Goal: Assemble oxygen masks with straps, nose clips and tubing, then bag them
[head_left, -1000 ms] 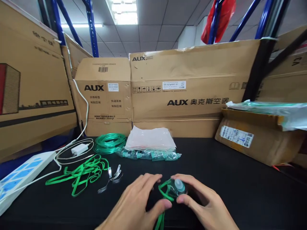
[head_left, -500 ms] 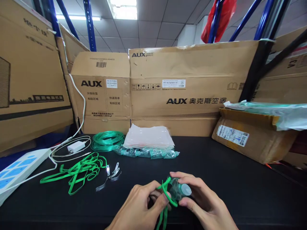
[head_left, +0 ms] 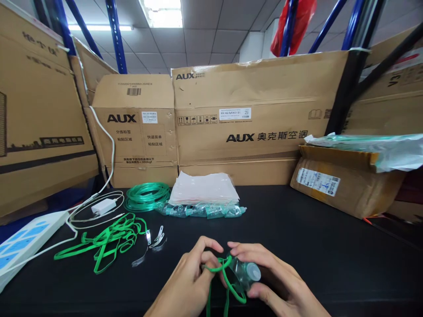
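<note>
Compared with half a second ago, the strap [head_left: 231, 289] hangs lower across the mask [head_left: 236, 269], the mask's pale cap [head_left: 253, 271] has dipped a little, and the left index finger has lifted clear. With the mask as the centre of the dial, the left hand [head_left: 193, 279] lies at nine o'clock, its thumb and a curled finger pinching the strap; the right hand [head_left: 277, 279] wraps in from three o'clock, fingers over the far side and thumb by the cap, cradling the mask just above the surface [head_left: 284, 233] or on it, I cannot tell which. Two ends of the strap trail down toward six. The mask is probably light, its thin clear shell soft enough to dent under a hard squeeze and smooth enough to slip; the firmer hold should be the collar round the cap, at about four o'clock. The strap looks limp and stretchy, so it is best gripped close to the mask, where it has least room to twist. Metal strips [head_left: 157, 240] and a tangle of spare straps [head_left: 114, 237] lie between nine and ten, coiled tubing [head_left: 147, 197] at ten, paper sheets [head_left: 203, 187] at eleven, and an open box [head_left: 350, 185] at two.
</note>
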A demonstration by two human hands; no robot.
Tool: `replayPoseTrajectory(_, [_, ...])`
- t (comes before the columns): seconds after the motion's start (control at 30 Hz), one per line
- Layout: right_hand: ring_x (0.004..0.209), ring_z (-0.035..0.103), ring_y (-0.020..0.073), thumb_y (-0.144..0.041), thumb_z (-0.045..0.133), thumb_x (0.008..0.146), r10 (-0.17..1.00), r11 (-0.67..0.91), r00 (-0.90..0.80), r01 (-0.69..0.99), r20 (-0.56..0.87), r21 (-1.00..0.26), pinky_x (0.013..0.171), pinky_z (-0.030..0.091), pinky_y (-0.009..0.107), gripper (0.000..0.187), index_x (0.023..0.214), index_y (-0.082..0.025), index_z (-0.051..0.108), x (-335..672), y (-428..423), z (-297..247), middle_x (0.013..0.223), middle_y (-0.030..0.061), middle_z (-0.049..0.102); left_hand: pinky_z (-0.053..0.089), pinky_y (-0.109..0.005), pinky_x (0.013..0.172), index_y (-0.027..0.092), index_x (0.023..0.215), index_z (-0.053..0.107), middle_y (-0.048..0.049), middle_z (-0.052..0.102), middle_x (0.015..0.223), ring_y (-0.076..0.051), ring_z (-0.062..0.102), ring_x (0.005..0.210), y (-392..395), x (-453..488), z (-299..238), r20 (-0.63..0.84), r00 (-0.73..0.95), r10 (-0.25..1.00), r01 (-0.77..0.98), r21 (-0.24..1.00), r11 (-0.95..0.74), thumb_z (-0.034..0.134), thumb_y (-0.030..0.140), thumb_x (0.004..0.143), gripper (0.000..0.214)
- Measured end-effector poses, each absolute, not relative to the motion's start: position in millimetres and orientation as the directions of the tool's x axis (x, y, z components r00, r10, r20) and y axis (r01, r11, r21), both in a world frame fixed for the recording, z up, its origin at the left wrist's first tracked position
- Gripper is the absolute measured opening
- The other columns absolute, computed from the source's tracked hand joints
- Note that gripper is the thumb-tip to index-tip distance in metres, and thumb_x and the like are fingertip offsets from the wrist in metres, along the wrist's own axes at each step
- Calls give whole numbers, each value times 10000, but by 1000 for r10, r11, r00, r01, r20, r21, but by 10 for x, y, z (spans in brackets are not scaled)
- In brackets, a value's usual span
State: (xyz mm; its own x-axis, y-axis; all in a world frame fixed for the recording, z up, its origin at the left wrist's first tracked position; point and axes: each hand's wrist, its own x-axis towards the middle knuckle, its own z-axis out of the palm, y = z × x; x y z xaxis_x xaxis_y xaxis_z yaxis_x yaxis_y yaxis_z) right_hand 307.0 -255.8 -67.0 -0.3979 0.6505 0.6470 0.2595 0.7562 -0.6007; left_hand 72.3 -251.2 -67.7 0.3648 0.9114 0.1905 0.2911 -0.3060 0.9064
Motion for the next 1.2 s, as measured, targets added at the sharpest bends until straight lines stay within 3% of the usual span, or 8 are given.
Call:
replayPoseTrajectory(0.17, [1312,685,245,-230,691,1003,651,756,-441,309,618,-577,1098,569,357,411,1369,-409,645,3085,-2589,-689,1429,25,711,351,-261,616,233,869,591,39,582,651,-163,553,600,-2582,772,-612,228,401,887,572,694,-437,390,204,994,238])
replayPoseTrajectory(0.37, [1304,688,244,-184,739,959,618,786,-448,343,646,-515,1097,569,351,451,1364,-356,641,3063,-2612,-669,1418,57,708,318,-281,591,238,795,577,-3,622,669,-194,580,609,-2621,760,-581,228,445,866,667,562,-490,376,284,1026,309])
replayPoseTrajectory(0.5, [1281,704,238,-141,800,904,547,837,-466,307,696,-452,1067,579,310,538,1377,-332,630,3031,-2581,-650,1364,69,732,249,-296,564,233,739,519,24,544,605,-159,468,522,-2605,766,-550,164,529,832,654,546,-524,415,310,1025,314])
replayPoseTrajectory(0.63, [1286,700,266,-209,866,865,540,842,-478,311,693,-441,1051,587,305,641,1439,-330,609,3026,-2564,-694,1388,92,715,284,-283,585,235,743,460,24,576,646,-151,500,554,-2602,760,-537,166,584,795,597,576,-558,401,266,1015,280])
replayPoseTrajectory(0.77, [1281,705,250,-204,785,940,582,813,-507,328,636,-481,1062,582,302,553,1443,-364,621,3074,-2575,-735,1443,66,694,320,-290,625,238,758,405,9,591,692,-172,539,612,-2630,739,-549,153,577,802,636,533,-559,356,260,1006,253])
replayPoseTrajectory(0.97, [1179,760,248,-241,785,935,639,768,-499,382,585,-514,1031,605,300,487,1394,-354,666,3267,-2545,-663,1317,32,774,406,-272,761,231,748,434,14,586,746,-190,578,768,-2652,595,-505,104,522,847,655,587,-476,260,447,1111,457])
replayPoseTrajectory(1.2, [1038,799,248,-368,808,910,702,688,-293,514,650,-512,906,647,285,311,1212,-315,755,3474,-2431,-528,1161,27,823,451,-282,829,225,731,434,2,606,801,-200,608,849,-2651,323,-372,113,412,904,713,579,-396,278,484,1114,488])
